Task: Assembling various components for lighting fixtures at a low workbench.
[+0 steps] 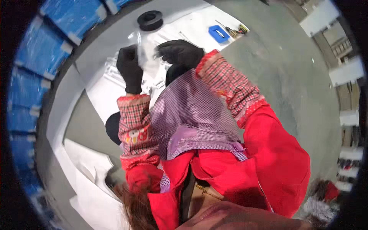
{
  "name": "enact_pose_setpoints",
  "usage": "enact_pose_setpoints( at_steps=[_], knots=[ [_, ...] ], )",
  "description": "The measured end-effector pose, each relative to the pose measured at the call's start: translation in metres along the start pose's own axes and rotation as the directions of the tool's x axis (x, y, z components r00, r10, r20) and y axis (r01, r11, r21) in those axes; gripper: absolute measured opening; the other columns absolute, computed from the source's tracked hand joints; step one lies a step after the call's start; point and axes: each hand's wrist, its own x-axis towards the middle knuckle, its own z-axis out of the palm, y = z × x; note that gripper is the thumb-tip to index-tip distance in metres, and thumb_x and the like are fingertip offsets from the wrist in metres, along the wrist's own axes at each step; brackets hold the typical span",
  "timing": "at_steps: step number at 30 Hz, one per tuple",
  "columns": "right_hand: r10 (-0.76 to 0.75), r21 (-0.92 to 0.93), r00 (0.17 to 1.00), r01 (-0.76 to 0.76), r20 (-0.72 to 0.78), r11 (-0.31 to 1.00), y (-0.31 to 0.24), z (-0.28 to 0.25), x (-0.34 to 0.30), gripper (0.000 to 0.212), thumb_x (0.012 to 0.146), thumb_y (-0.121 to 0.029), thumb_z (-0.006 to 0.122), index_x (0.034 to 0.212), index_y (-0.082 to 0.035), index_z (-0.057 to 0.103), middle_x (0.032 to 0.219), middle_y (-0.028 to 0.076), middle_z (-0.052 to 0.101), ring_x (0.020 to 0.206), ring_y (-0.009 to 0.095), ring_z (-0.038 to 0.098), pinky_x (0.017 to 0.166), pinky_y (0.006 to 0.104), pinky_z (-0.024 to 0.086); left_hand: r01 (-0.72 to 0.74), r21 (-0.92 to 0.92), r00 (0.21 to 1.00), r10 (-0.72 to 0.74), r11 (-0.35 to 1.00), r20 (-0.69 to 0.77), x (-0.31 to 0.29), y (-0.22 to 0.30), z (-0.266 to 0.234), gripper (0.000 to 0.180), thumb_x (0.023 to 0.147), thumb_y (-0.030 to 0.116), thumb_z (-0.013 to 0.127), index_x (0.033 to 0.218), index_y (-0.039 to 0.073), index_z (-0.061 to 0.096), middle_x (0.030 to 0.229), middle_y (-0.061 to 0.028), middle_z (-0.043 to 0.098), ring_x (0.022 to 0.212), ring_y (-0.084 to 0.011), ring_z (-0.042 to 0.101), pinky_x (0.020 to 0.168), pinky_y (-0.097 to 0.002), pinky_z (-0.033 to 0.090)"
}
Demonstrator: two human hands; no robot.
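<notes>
- Bag of clear plastic [142, 48], thin and blurred, hanging between the two hands, just above the white sheet [195, 20] and right beside the left hand [129, 69].
- Left hand in a black glove, back turned up, fingers curled in and narrow, closed on the near side of the bag.
- Right hand [180, 53], also gloved in black, reaching leftward with fingers bent and slightly parted toward the bag; cannot tell whether touching it or pinching a part of it.
- White parts [155, 86] lying loose on the sheet below and between the hands, with more scattered to the left of the left hand; exact shapes too blurred to tell.
- Black roll [150, 20] beyond the left hand, lying flat at the far side of the sheet.
- Blue tray [212, 32] farther off to the right, small pale object [219, 33] inside.
- Hand tools [233, 32] just beside the tray, near the sheet's right corner.
- Plaid sleeve covers [136, 117] on both forearms, over a red jacket [280, 157]; purple checked apron [191, 111] across the lap.
- Grey floor [268, 65] around the sheet; blue stacks [61, 27] along the left.
</notes>
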Motion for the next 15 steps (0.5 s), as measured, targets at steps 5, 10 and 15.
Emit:
enact_pose_setpoints(
  at_steps=[5,10,15],
  knots=[
    [-0.216,-0.503,0.975,0.216,0.059,0.837,-0.011,0.001,0.031,0.024,0.065,-0.013,0.066,0.087,-0.004,0.06,0.087,0.013,0.059,0.078,0.03,0.059,0.07,0.0361,0.048,0.218,-0.009,0.962,-0.216,0.976,-0.168,0.023,0.027,0.023,0.012,0.075,0.007,0.066,0.08,0.0,0.058,0.073,-0.0065,0.061,0.064,-0.0131,0.056,0.062,-0.0268,0.046],
    [-0.105,-0.323,0.994,0.093,-0.019,0.942,-0.007,-0.001,0.029,0.026,0.061,-0.011,0.067,0.084,-0.001,0.058,0.086,0.016,0.059,0.082,0.032,0.059,0.072,0.0381,0.048,0.265,-0.263,0.92,-0.325,0.928,-0.221,0.019,0.014,0.04,0.01,0.074,0.003,0.065,0.077,0.0,0.056,0.075,-0.0065,0.06,0.069,-0.0139,0.055,0.067,-0.0282,0.046],
    [0.24,-0.104,0.927,-0.28,-0.288,0.954,-0.04,-0.007,0.034,0.025,0.082,-0.018,0.054,0.094,0.003,0.06,0.076,0.009,0.062,0.063,0.012,0.057,0.056,0.0244,0.046,0.333,-0.041,0.859,-0.321,0.942,-0.398,0.022,-0.005,0.031,0.01,0.073,0.005,0.066,0.075,0.001,0.056,0.066,-0.003,0.056,0.062,-0.0109,0.051,0.06,-0.0266,0.044]
  ],
)
